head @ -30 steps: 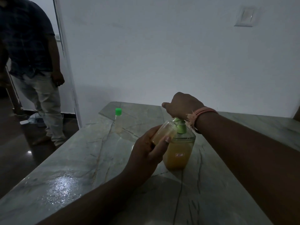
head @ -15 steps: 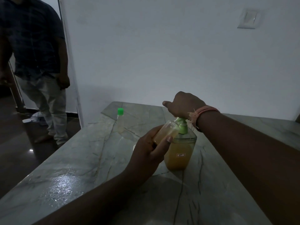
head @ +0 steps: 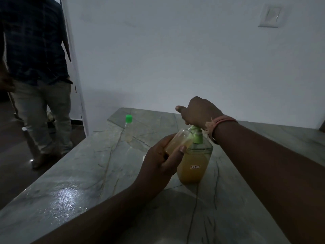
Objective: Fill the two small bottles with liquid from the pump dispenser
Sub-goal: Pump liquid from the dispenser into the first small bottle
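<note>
A clear pump dispenser (head: 193,164) holding orange-yellow liquid stands on the marble table (head: 88,173), its green pump neck showing. My right hand (head: 198,111) sits on top of the pump head with fingers curled over it and the thumb sticking out left. My left hand (head: 161,159) grips a small clear bottle (head: 177,140), tilted with its mouth up against the pump nozzle; orange liquid fills most of it. A second small clear bottle (head: 128,128) with a green cap stands upright farther back on the left.
A person in a dark shirt and light trousers (head: 38,85) stands on the dark floor beyond the table's left edge. A white wall runs behind the table, with a switch plate (head: 270,15) high on the right. A small white thing shows just left of my left hand.
The person on the left has stepped closer to the table. My hands, the small bottle and the dispenser stay about where they were.
</note>
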The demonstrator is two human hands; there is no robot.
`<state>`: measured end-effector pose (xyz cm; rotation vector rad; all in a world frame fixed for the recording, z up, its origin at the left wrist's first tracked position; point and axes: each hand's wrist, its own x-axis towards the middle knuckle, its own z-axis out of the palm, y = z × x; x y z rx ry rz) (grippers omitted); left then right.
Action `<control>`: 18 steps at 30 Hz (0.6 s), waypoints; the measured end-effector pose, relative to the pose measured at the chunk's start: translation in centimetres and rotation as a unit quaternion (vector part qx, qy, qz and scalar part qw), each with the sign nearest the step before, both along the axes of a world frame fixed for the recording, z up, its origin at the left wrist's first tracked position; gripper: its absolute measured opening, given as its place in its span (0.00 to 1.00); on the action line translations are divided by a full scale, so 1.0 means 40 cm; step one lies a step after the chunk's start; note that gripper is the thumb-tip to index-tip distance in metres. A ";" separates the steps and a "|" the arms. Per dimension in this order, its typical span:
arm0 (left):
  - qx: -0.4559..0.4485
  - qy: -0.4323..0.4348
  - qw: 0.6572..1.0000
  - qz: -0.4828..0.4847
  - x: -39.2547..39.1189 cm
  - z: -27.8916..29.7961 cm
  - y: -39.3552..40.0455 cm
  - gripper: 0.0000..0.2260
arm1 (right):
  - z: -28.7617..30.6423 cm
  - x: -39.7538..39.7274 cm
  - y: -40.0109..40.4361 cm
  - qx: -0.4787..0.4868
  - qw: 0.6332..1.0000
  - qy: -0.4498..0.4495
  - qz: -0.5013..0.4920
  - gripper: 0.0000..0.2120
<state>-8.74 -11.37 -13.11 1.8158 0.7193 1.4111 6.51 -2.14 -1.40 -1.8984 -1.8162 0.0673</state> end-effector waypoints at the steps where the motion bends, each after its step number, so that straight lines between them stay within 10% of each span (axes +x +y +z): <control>1: 0.002 0.001 1.000 0.001 0.000 0.000 0.001 0.15 | -0.006 0.002 0.001 0.009 1.000 0.018 -0.002 0.23; 18: 0.004 0.009 1.000 -0.005 -0.007 -0.003 0.000 0.14 | -0.020 -0.004 -0.007 0.016 0.999 0.038 -0.021 0.25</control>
